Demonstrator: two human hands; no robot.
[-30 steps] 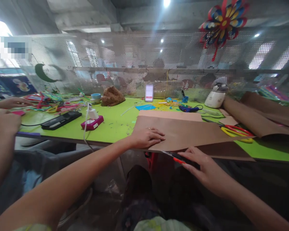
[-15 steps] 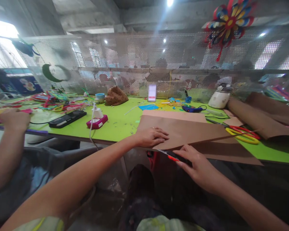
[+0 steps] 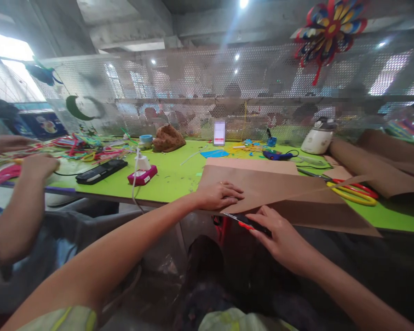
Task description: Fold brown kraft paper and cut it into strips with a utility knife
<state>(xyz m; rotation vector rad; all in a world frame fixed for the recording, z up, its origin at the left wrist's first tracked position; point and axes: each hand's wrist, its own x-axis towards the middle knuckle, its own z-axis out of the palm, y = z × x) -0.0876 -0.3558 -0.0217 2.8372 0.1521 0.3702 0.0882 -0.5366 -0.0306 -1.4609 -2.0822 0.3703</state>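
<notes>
My left hand lies flat, fingers stretched out, on a folded sheet of brown paper near the table's front edge. My right hand is closed around a utility knife with a black and red handle. Its blade points left and lies along the front edge of the paper, just below my left hand. A thin brown strip runs from the paper's edge toward the right. Red-and-yellow-handled scissors lie on the table right of the paper.
A co-worker's hand is at the far left beside coloured strips. A black power bank-like device, a purple power socket, a phone, a blue glue gun, a white bottle and rolled brown paper are on the green table.
My view has shifted slightly. The right hand with the utility knife has slid a little left along the paper's edge. My left hand stays put. The co-worker's hands have moved.
</notes>
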